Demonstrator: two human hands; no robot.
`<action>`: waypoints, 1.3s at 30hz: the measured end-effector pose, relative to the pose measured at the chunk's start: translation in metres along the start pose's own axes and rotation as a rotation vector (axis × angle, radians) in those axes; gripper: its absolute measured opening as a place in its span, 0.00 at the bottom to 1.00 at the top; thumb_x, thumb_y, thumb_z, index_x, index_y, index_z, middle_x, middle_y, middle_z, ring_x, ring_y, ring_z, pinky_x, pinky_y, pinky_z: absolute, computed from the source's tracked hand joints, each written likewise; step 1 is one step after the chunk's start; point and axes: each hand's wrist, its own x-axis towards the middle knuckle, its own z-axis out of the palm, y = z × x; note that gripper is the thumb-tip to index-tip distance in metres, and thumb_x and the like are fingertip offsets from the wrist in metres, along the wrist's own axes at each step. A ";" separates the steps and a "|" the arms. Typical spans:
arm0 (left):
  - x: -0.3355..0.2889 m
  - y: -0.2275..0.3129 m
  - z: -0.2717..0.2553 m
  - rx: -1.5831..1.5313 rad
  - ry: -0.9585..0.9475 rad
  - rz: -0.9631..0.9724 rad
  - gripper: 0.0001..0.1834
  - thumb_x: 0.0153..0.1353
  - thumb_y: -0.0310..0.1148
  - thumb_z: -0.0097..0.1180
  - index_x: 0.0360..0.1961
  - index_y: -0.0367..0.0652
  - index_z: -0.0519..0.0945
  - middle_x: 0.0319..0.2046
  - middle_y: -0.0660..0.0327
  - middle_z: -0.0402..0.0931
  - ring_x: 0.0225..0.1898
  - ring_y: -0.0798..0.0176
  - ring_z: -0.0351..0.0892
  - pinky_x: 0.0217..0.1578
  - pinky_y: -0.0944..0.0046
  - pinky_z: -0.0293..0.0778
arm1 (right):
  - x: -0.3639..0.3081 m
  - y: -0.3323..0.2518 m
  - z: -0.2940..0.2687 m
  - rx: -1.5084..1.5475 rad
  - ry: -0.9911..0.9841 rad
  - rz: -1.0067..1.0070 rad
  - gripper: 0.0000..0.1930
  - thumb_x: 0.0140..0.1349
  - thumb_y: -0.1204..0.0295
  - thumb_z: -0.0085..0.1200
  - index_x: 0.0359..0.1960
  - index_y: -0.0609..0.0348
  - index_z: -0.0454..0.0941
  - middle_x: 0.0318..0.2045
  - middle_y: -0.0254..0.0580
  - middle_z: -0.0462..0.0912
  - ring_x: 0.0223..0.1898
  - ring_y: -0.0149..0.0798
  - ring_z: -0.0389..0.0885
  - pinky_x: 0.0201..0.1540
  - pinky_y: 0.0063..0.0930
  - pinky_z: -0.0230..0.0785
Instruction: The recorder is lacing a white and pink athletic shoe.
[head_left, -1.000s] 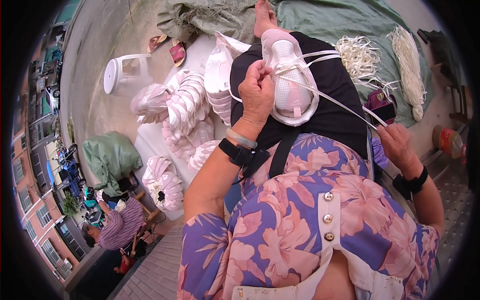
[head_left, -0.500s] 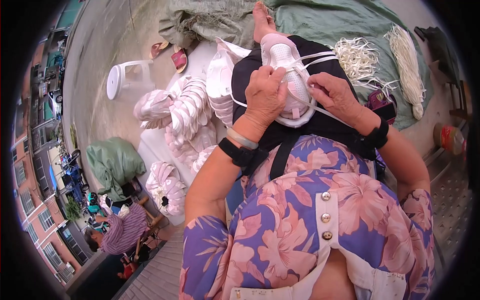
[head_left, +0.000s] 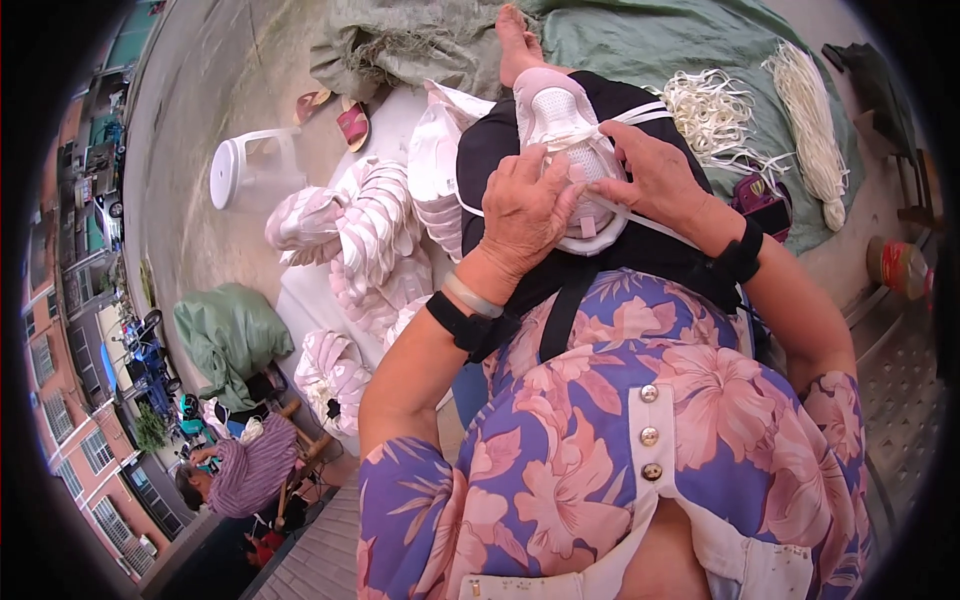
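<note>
A pink and white shoe upper (head_left: 560,112) lies across my lap on dark trousers, toe pointing away from me. White shoelace (head_left: 638,113) runs across its eyelet area and trails off to both sides. My left hand (head_left: 525,208) is closed on the upper's left side, thumb and forefinger pressed together at the lacing. On the right side, my right hand (head_left: 660,180) has bent fingers around the lace, forefinger forward and thumb near the tongue. Exactly where the lace passes between the fingertips is partly hidden.
Stacked pink and white uppers (head_left: 375,215) lie at my left, near a white plastic stool (head_left: 228,172). Loose laces (head_left: 710,115) and a lace bundle (head_left: 808,120) rest on green sheeting (head_left: 640,45) at right. A person in a striped top (head_left: 255,465) sits at lower left.
My right hand has moved slightly up and left, its forefinger reaching farther over the upper. My left hand has shifted a little down and left, staying at the lacing.
</note>
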 end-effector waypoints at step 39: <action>0.039 0.036 0.008 0.131 0.166 0.223 0.05 0.43 0.26 0.51 0.24 0.39 0.74 0.44 0.54 0.72 0.48 0.49 0.67 0.50 0.53 0.58 | 0.003 0.032 0.009 0.172 0.104 -0.052 0.27 0.46 0.71 0.52 0.53 0.57 0.68 0.24 0.43 0.73 0.25 0.40 0.74 0.30 0.30 0.68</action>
